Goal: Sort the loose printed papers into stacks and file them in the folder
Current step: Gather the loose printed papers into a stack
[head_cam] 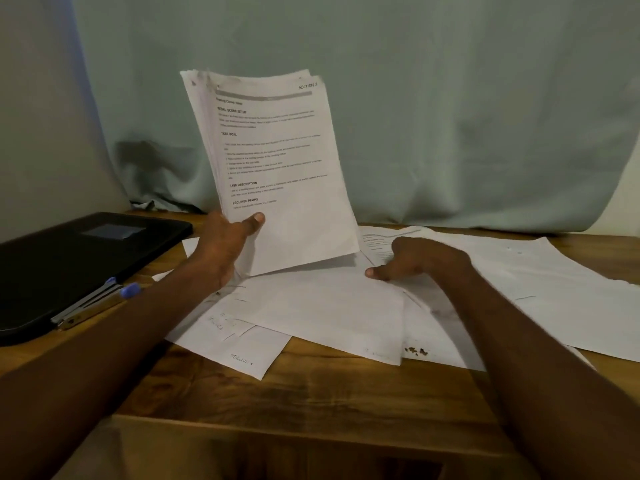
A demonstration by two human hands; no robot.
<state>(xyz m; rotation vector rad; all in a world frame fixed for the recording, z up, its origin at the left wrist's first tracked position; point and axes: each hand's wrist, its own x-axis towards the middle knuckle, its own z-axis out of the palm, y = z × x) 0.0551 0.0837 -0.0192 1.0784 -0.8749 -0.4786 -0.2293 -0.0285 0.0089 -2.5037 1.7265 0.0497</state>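
Note:
My left hand (225,244) grips a stack of printed papers (277,161) by its lower left corner, thumb on the front sheet, holding it upright above the table. The top sheet reads "SECTION 1" with several headings. My right hand (415,259) rests on the loose white sheets (329,310) spread over the table, thumb pointing left; whether its fingers curl under a sheet is hidden. A black folder (69,261) lies closed at the left of the table.
A blue-capped pen (130,290) and a metal clip or stapler (86,308) lie by the folder's right edge. More sheets (554,289) reach to the right. The wooden table (311,393) has its front edge near me. A pale cloth backdrop (450,116) hangs behind.

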